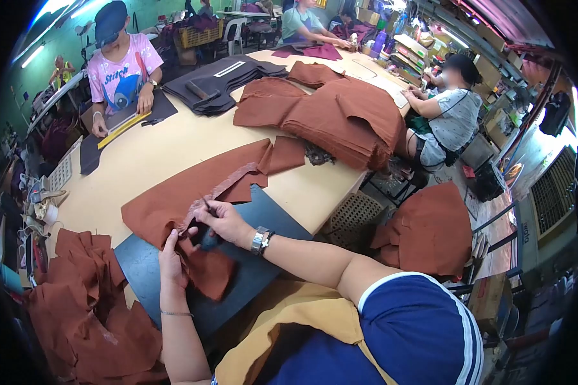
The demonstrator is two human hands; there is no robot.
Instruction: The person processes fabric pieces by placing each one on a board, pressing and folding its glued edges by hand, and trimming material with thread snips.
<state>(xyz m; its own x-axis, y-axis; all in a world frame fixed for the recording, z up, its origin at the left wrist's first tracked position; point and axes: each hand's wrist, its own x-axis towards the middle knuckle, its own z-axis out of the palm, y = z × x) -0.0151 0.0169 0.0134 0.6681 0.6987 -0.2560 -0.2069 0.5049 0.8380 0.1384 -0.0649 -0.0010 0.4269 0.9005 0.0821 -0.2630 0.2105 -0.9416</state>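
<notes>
A rust-brown fabric piece (192, 176) with a pale, frayed-looking strip along one edge lies across a dark blue-grey board (279, 221). My left hand (173, 260) is closed on the near edge of this fabric, and a folded flap hangs down beside it. Close by, my right hand (225, 223) is closed in a pinch over the pale strip. From its fingers sticks a thin dark pointed tool, whose exact kind I cannot make out. My right fingertips partly hide the strip.
Brown fabric piles lie at the left (90, 308), on the table (340, 112) and at the right (424, 231). Dark cut panels (218, 80) lie farther back. Co-workers are around the table; one at the left holds a yellow ruler (123, 130).
</notes>
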